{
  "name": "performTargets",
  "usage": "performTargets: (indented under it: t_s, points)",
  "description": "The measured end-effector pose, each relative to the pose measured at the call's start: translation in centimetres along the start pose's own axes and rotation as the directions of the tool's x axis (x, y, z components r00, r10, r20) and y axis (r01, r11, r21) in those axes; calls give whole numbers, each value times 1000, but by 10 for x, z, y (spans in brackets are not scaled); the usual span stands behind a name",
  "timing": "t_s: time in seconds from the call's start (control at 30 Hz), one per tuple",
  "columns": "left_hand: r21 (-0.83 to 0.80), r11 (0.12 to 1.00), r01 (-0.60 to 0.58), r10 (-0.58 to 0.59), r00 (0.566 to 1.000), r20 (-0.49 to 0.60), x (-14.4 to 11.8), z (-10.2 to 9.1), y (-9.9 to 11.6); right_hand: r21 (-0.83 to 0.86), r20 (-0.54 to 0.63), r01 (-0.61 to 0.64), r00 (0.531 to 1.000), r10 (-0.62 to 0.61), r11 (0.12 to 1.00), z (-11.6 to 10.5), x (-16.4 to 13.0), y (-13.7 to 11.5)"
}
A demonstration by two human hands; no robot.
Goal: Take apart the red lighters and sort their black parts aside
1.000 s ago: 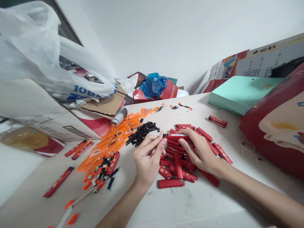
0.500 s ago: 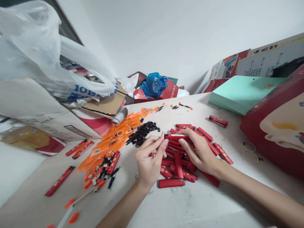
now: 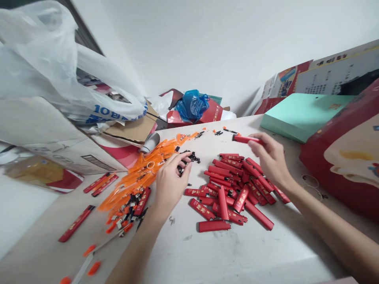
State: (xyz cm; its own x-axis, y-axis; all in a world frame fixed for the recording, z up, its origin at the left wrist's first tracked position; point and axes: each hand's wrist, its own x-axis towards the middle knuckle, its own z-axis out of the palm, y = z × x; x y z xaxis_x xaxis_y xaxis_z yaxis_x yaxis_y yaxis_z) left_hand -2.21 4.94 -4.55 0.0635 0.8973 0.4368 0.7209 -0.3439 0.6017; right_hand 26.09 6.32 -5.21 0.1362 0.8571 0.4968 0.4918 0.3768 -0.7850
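Note:
My right hand (image 3: 271, 157) holds one red lighter casing (image 3: 244, 139) raised at the far right of the table, above a heap of several red lighter casings (image 3: 233, 185). My left hand (image 3: 171, 179) rests on a pile of small black parts (image 3: 189, 156), its fingertips pinched among them. Whether it grips a part I cannot tell. Orange translucent lighter bodies (image 3: 139, 173) lie fanned out to the left of that hand.
A white plastic bag (image 3: 53, 75) sits on cardboard boxes (image 3: 53, 146) at left. A mint green box (image 3: 299, 114) and a large red box (image 3: 346, 157) stand at right. Loose red casings (image 3: 76, 223) and orange caps (image 3: 94, 268) lie at the near left. Rubber bands (image 3: 310, 183) lie by the red box.
Both hands held one red casing over the heap. Now my right hand has carried it up and to the right, and my left hand has let go and moved left onto the black parts.

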Motion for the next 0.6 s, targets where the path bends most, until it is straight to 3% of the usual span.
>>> performTargets:
  t_s: [0.1,0.2,0.3,0.43,0.6]
  points:
    - [377,924,-56,-13,984,178,10,-11,-17,-169,-114,-126,988,107,978,-14,21,28]
    - [492,865,-102,-67,947,315,12,-14,-25,-360,-39,-205,978,205,910,-23,33,52]
    - [541,833,-114,-85,940,330,10,-13,-26,-543,27,-223,959,282,810,-30,37,67]
    - [578,808,-114,-96,942,321,9,-12,-25,-692,8,-249,936,352,677,-38,39,78]
    - [577,811,-96,-120,938,326,9,-11,-23,-770,63,-180,933,354,612,-34,35,83]
